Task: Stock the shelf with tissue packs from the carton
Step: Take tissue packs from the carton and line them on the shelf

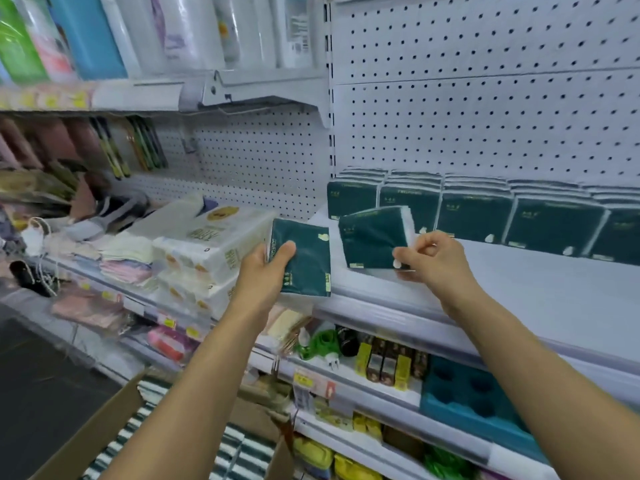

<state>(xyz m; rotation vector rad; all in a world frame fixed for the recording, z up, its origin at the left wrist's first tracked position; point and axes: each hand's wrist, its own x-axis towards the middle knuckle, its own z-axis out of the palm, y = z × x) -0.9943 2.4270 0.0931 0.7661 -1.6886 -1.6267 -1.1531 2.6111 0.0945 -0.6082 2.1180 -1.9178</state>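
My left hand (268,268) grips a dark green tissue pack (304,261), held in the air at the left end of the white shelf (519,292). My right hand (429,258) pinches the lower right corner of a second dark green tissue pack (370,237), which rests tilted on the shelf. Behind it a row of matching green packs (485,213) stands stacked along the pegboard back wall. The open brown carton (104,434) sits at the bottom left, with several striped green-and-white pack edges (242,452) showing inside.
White bundled tissue packs (214,244) lie on the shelf section to the left. Lower shelves hold small goods and a teal foam tray (467,403). An upper shelf (242,88) with wrapped paper rolls overhangs on the left. Dark floor lies at the far left.
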